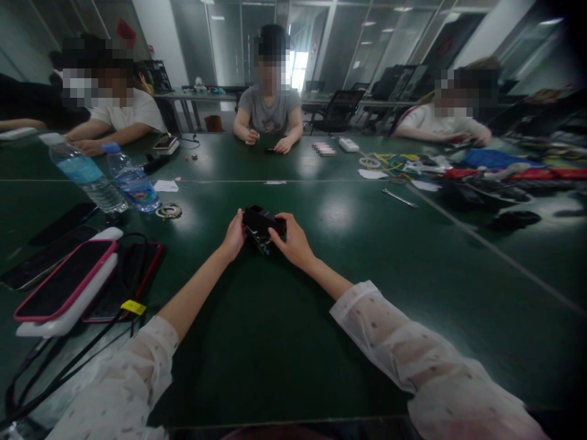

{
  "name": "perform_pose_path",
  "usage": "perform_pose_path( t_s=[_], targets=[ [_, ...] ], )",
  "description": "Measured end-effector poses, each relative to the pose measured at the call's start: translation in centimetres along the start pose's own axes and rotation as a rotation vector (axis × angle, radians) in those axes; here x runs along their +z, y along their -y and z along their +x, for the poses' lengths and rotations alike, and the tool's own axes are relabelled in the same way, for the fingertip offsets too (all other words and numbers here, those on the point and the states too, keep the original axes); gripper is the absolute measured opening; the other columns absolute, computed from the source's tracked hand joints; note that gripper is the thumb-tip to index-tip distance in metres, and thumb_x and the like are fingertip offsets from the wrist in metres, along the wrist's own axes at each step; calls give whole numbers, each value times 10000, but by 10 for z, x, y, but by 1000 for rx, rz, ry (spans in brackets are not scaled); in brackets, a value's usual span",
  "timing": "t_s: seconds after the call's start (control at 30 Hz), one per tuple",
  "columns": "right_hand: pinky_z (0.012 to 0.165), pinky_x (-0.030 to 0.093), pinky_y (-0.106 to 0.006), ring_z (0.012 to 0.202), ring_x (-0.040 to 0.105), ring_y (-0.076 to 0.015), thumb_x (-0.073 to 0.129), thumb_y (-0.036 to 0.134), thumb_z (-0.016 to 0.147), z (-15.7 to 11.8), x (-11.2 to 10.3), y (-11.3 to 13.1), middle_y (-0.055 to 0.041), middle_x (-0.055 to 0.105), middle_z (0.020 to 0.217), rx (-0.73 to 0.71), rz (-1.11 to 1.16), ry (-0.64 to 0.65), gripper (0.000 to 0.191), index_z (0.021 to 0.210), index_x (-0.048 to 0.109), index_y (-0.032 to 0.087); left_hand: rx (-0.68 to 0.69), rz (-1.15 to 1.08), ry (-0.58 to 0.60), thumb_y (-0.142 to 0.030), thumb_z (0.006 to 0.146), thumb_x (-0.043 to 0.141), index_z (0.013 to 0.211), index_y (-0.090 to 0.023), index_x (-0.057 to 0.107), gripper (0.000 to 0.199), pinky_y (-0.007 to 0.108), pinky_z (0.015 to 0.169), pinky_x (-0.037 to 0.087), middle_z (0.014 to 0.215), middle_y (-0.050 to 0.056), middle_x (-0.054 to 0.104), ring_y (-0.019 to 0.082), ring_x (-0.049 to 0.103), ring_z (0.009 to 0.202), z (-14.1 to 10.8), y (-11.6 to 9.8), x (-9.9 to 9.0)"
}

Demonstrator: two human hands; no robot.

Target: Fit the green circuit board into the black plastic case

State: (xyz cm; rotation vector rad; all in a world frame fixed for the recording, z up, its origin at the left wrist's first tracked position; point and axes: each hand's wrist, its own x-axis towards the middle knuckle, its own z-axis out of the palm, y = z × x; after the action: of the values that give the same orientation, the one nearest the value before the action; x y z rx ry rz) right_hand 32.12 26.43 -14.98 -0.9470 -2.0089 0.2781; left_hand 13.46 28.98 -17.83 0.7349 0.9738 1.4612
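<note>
Black rectangular device [260,221], exact type not discernible, is held over the green table [238,366] at 12 o'clock from the wearer's seat. Its 9 o'clock side is gripped by the left hand [233,237], its 3 o'clock side by the right hand [296,244], with the thumb laid against it. Small electronic parts [264,248] are exposed at the 6 o'clock edge; these could be bent or detached by finger pressure or contact with the tabletop. Tilting or slipping could be caused by uneven grip. A wrench [400,198] is seen at 1 o'clock, plastic bottles [132,177] at 11.
</note>
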Motion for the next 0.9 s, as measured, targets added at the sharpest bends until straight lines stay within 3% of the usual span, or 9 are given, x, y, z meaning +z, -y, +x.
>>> perform_pose_path(
  t_s=[0.47,0.9],
  targets=[
    [825,503,-426,954,597,-254,472,417,925,1,1,-3,-123,563,1103,21,1,18,348,1197,439,203,11,-16,16,-511,876,505,1013,-177,600,373,332,848,461,1013,92,678,217,631,974,0,0,2],
    [752,508,-395,875,630,-243,413,474,947,1,3,-9,-120,595,1050,124,53,72,369,1192,403,198,3,52,12,-538,870,495,1016,-205,596,377,336,854,463,1062,83,662,220,612,1003,-5,-4,3]
  ],
)
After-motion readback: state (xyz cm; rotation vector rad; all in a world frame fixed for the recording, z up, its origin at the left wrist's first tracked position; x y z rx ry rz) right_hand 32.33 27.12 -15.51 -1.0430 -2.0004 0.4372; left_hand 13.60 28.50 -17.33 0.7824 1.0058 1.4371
